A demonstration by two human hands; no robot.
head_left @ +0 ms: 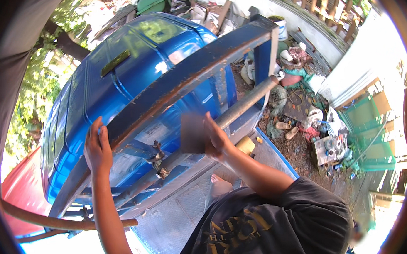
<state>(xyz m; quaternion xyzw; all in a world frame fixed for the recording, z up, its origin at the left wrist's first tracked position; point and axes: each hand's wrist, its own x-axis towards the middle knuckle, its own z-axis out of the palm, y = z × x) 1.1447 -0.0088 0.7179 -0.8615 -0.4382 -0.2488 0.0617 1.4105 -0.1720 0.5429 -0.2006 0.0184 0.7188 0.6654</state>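
My left hand (98, 152) rests against the lower left part of a blue steel frame (165, 92) with worn, rusty edges. Its fingers are stretched upward along the bar, and it holds nothing visible. My right hand (218, 139) is raised by a rusty metal pipe (248, 102) that runs slantwise behind the frame's top bar. A smeared brownish square covers the area at its fingers, so what they touch or hold is hidden. Between my hands, a rusty clamp (157, 158) sits at the pipe. Beyond the frame stands a blue truck cab (132, 66).
Under me is a grey metal truck bed (180, 228); my bare foot (220, 180) shows on it. A second rusty pipe (71, 223) juts in at the lower left. Scattered rubbish (298, 104), slippers (291, 132) and green netting (369, 135) lie to the right. A white wall (308, 27) stands behind.
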